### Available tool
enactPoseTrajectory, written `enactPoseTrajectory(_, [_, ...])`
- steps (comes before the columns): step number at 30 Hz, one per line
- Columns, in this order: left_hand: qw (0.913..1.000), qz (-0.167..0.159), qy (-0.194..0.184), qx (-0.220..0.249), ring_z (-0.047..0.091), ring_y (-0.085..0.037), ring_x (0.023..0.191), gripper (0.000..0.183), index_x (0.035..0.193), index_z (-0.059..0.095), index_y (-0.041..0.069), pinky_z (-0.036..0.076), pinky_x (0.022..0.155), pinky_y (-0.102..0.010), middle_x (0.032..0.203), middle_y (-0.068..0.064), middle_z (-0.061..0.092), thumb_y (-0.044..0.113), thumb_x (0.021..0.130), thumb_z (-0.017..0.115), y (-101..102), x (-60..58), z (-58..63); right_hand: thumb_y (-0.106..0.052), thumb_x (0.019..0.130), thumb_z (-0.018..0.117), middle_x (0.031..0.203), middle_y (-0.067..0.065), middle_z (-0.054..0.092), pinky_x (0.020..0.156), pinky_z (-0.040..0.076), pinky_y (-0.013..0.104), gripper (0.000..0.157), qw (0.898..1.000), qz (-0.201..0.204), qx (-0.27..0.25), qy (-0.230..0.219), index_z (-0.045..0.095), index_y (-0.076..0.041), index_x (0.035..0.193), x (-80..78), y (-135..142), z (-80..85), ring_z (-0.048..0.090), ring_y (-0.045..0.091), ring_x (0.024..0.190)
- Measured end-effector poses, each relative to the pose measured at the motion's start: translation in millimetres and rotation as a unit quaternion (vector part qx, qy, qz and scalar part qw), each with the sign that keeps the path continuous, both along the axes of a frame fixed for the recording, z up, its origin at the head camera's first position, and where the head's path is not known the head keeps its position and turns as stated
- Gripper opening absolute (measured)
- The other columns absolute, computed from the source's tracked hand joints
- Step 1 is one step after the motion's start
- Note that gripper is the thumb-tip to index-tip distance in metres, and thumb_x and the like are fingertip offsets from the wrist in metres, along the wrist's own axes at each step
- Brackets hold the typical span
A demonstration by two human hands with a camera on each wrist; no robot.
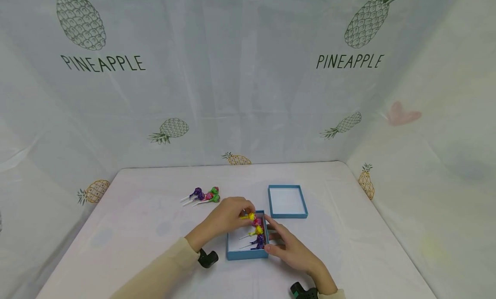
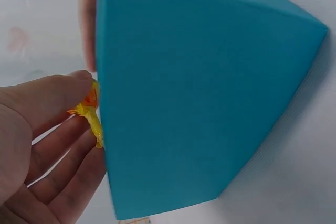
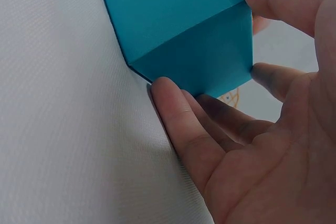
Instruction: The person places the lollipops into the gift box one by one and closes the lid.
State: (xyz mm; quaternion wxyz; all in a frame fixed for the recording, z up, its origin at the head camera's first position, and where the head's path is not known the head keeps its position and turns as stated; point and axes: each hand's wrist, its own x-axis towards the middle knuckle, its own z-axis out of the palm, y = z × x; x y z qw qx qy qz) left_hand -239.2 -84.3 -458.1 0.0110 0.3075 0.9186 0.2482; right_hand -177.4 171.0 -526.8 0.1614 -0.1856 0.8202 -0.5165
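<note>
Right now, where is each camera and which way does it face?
Head: on the head, facing forward and down at the table, blue box and lollipops; left hand, right hand and sleeves show.
Left wrist: worn there, facing the box's outside; left hand shows, pinching a yellow lollipop, plus another finger.
Right wrist: worn there, facing a box corner; right hand shows.
Both wrist views share the box.

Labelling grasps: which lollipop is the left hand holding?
The yellow lollipop at the far end of the box, pinched by the left hand; the other yellow one lies free.
</note>
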Motion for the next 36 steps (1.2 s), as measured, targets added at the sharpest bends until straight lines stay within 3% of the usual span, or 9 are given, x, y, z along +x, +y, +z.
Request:
enactPoseTrajectory(11, [0.9999, 0.0, -0.004, -0.015, 0.062, -0.01, 0.087, 0.024, 0.113, 0.079, 0.02, 0.055, 0.084, -0.026, 0.097, 0.01, 0.072, 0.027, 0.092, 0.086, 5.6, 3.5, -14.5, -0.034, 0.104, 0.069, 0.162, 0.016, 0.045, 0.104, 0.056, 0.045, 0.078, 1.0, 0.003, -0.005, -0.001, 0.026, -0.033, 0.169, 0.1, 0.0, 0.9, 0.057, 0.031, 0.133])
enactPoseTrajectory(25, [0.9992, 0.007, 0.03, -0.026, 0.058, -0.004, 0.083, 0.018, 0.108, 0.079, 0.019, 0.056, 0.087, -0.032, 0.095, 0.009, 0.074, 0.028, 0.093, 0.085, 10.7, 12.2, -24.2, -0.036, 0.104, 0.069, 0.163, 0.016, 0.043, 0.105, 0.056, 0.047, 0.078, 1.0, -0.001, -0.003, -0.005, 0.026, -0.034, 0.169, 0.7, 0.5, 1.1, 0.057, 0.031, 0.134])
enactPoseTrajectory(32, [0.999, 0.016, 0.025, -0.032, 0.055, -0.004, 0.076, 0.017, 0.107, 0.079, 0.019, 0.052, 0.079, -0.026, 0.089, 0.01, 0.071, 0.028, 0.093, 0.085, 12.2, 13.6, -30.6, -0.034, 0.105, 0.068, 0.163, 0.015, 0.043, 0.103, 0.055, 0.036, 0.078, 1.0, 0.004, -0.006, -0.005, 0.025, -0.033, 0.169, 0.6, 1.4, 0.8, 0.056, 0.031, 0.135])
enactPoseTrajectory(36, [0.9985, 0.024, 0.033, -0.036, 0.059, -0.004, 0.079, 0.017, 0.107, 0.079, 0.019, 0.056, 0.083, -0.029, 0.093, 0.008, 0.074, 0.027, 0.093, 0.085, 13.0, 13.5, -33.6, -0.034, 0.105, 0.068, 0.163, 0.015, 0.042, 0.103, 0.055, 0.035, 0.078, 1.0, 0.004, -0.005, -0.003, 0.025, -0.033, 0.169, 0.4, 1.6, 1.1, 0.056, 0.031, 0.135])
